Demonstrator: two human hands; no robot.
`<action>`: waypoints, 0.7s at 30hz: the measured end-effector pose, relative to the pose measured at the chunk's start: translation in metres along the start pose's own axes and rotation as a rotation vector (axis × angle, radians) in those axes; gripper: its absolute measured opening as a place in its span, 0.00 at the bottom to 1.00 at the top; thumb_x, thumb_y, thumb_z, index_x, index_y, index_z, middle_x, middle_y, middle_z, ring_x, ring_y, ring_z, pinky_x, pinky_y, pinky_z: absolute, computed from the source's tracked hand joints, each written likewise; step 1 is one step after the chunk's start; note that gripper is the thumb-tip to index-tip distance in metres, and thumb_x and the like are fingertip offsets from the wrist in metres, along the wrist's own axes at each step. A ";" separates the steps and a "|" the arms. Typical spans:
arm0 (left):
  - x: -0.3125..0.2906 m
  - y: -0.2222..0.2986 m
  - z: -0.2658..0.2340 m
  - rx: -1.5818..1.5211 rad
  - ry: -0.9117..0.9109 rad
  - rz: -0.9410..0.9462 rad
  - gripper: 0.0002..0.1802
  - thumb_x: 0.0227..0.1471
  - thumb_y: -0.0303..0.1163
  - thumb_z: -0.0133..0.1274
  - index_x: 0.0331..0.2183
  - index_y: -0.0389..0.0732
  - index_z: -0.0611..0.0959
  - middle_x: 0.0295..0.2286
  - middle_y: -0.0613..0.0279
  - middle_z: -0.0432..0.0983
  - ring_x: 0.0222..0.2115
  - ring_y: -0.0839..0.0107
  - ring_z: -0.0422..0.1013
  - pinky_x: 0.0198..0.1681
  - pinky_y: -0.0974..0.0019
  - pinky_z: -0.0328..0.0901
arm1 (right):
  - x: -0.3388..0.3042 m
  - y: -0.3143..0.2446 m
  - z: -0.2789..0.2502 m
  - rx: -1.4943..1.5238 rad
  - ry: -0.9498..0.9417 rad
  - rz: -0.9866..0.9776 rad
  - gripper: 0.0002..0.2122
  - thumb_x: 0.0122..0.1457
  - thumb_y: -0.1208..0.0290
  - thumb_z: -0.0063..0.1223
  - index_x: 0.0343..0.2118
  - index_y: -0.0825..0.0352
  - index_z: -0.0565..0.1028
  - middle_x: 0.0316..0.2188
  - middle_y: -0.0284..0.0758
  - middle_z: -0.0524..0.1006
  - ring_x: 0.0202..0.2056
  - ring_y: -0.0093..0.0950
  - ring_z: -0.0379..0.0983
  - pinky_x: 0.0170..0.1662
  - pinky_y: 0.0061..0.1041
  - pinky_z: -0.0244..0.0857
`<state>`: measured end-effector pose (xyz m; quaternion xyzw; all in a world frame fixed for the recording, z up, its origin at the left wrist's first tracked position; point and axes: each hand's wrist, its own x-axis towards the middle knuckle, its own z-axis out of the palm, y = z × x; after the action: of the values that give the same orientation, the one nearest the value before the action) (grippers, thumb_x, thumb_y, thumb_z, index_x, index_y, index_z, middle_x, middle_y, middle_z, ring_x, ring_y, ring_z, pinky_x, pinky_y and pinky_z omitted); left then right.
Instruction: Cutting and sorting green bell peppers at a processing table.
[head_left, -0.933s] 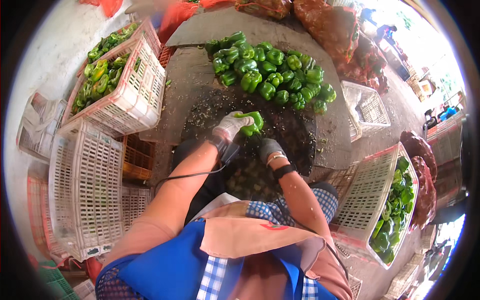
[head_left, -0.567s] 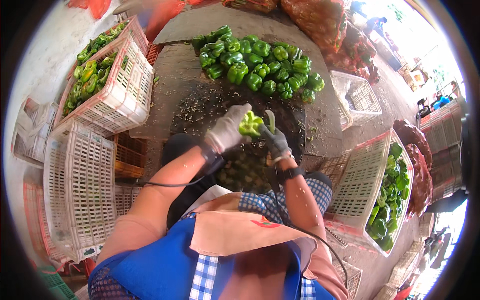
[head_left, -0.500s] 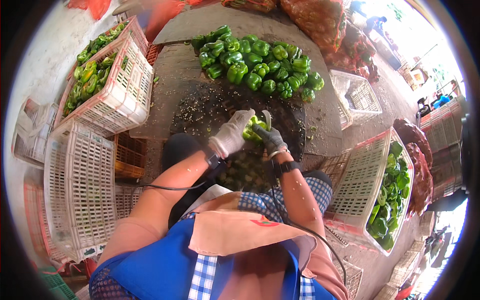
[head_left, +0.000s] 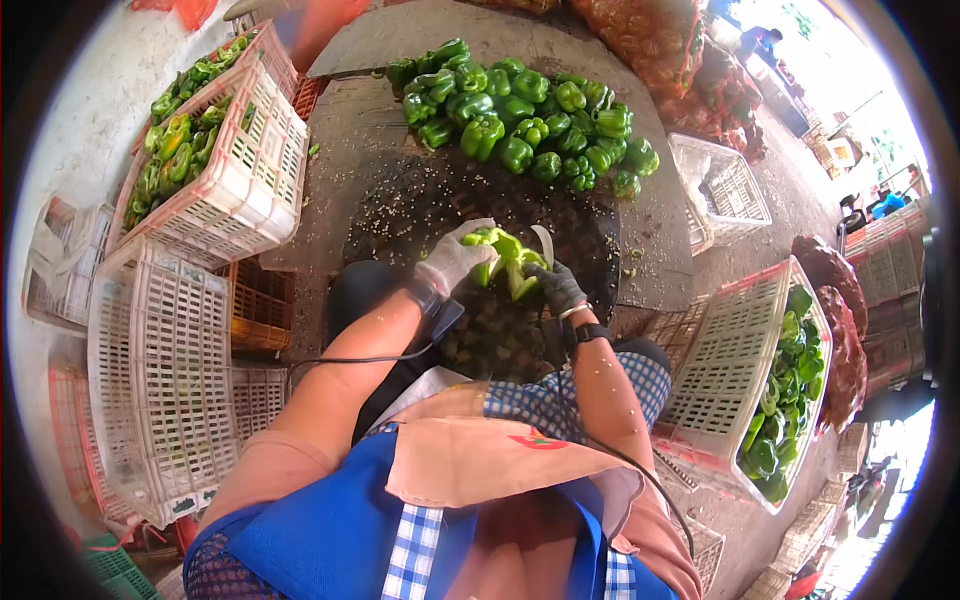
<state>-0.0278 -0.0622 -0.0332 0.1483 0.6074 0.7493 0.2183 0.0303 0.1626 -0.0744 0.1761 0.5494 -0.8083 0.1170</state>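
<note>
Between my hands a green bell pepper (head_left: pixel 508 248) is spread open, its pale inside showing. My left hand (head_left: pixel 452 260), in a whitish glove, is closed round the pepper's left part. In a dark grey glove, my right hand (head_left: pixel 558 288) grips a knife (head_left: pixel 544 243) and also touches the pepper's right part. The short, curved blade points up and away; its handle is hidden in my fingers. Farther off, a heap of whole green bell peppers (head_left: pixel 515 112) lies on the grey board (head_left: pixel 345 110), with pale seeds scattered on the dark patch before it.
To my left, a crate of cut peppers (head_left: pixel 245 160) stands near an upright white crate (head_left: pixel 160 375). On the right, a tilted crate (head_left: pixel 715 370) holds green pepper pieces. Behind it is a smaller white crate (head_left: pixel 740 200). Red mesh sacks (head_left: pixel 650 45) lean at the back.
The pepper has gone from nearly whole to spread open, as my hands drew slightly apart. My right hand has moved a little to the right with the knife.
</note>
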 end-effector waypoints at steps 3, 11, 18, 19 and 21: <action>0.005 -0.005 -0.020 -0.277 0.013 -0.096 0.25 0.51 0.28 0.53 0.53 0.36 0.72 0.40 0.59 0.76 0.38 0.71 0.74 0.44 0.68 0.70 | -0.009 -0.005 -0.010 0.053 -0.158 0.023 0.16 0.56 0.69 0.61 0.46 0.68 0.74 0.36 0.31 0.79 0.34 0.22 0.75 0.37 0.22 0.70; -0.004 0.034 -0.008 -0.625 -0.001 -0.052 0.25 0.49 0.25 0.52 0.51 0.35 0.72 0.44 0.56 0.74 0.43 0.64 0.73 0.48 0.61 0.70 | 0.005 -0.032 -0.039 -0.505 0.264 -0.240 0.21 0.50 0.63 0.67 0.45 0.68 0.75 0.32 0.32 0.79 0.32 0.22 0.75 0.36 0.23 0.69; -0.034 0.075 0.030 0.094 0.019 0.190 0.33 0.42 0.24 0.59 0.53 0.40 0.71 0.44 0.61 0.72 0.42 0.72 0.70 0.47 0.68 0.67 | -0.040 -0.045 0.010 -0.480 0.313 -0.354 0.22 0.49 0.64 0.66 0.47 0.65 0.73 0.34 0.36 0.77 0.34 0.23 0.72 0.40 0.24 0.67; -0.041 0.075 0.035 0.247 -0.027 0.292 0.34 0.42 0.25 0.59 0.54 0.40 0.70 0.45 0.60 0.71 0.44 0.72 0.70 0.48 0.68 0.67 | -0.054 -0.039 0.031 -0.299 0.168 -0.304 0.19 0.52 0.66 0.62 0.46 0.65 0.73 0.35 0.35 0.77 0.35 0.22 0.72 0.40 0.23 0.67; -0.050 0.082 0.051 0.517 -0.171 0.555 0.36 0.43 0.27 0.59 0.55 0.39 0.68 0.50 0.58 0.70 0.48 0.69 0.68 0.53 0.66 0.63 | -0.067 -0.025 0.046 -0.461 -0.060 -0.645 0.13 0.58 0.69 0.54 0.46 0.66 0.73 0.37 0.34 0.77 0.37 0.21 0.72 0.40 0.21 0.68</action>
<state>0.0279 -0.0580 0.0601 0.4192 0.6926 0.5869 0.0125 0.0744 0.1289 -0.0106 -0.0600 0.7399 -0.6639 -0.0907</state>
